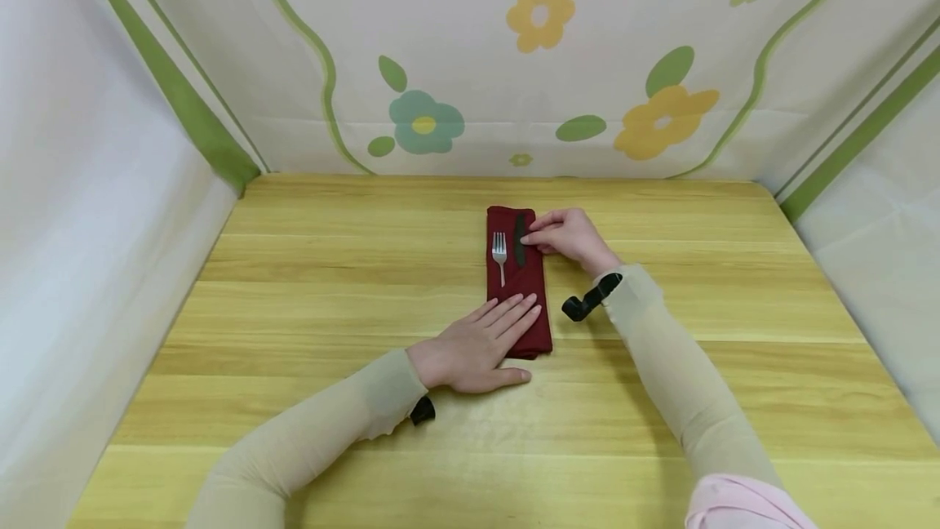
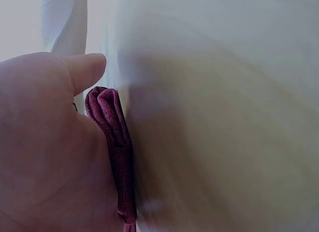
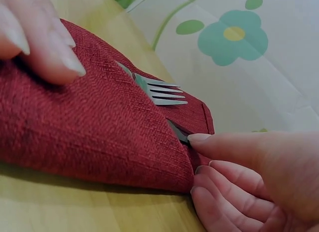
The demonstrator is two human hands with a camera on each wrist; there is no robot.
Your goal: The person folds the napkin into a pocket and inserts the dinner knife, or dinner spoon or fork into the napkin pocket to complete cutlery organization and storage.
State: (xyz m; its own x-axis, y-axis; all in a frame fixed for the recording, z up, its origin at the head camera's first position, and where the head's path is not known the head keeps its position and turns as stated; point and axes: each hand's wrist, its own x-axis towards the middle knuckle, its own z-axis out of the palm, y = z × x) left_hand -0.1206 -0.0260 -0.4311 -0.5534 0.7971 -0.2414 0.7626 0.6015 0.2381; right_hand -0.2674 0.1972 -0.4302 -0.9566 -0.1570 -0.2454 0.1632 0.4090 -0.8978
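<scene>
A folded dark red cloth napkin (image 1: 523, 280) lies lengthwise on the wooden table, with a diagonal fold forming a pocket. A silver fork (image 1: 499, 247) sits on its left side, tines away from me; in the right wrist view the lower part of the fork (image 3: 167, 94) is hidden in the fold. To its right is a dark, flat knife (image 1: 520, 240), partly tucked in. My left hand (image 1: 485, 343) rests flat on the napkin's near part, fingers spread. My right hand (image 1: 569, 235) pinches at the knife's right edge, thumb on it, other fingers curled by the napkin's side.
The wooden table (image 1: 330, 292) spreads around the napkin. Behind it hangs a white cloth (image 1: 485, 64) printed with flowers, and white cloth sides (image 1: 88, 227) stand at left and right. Each wrist carries a black camera mount (image 1: 587, 300).
</scene>
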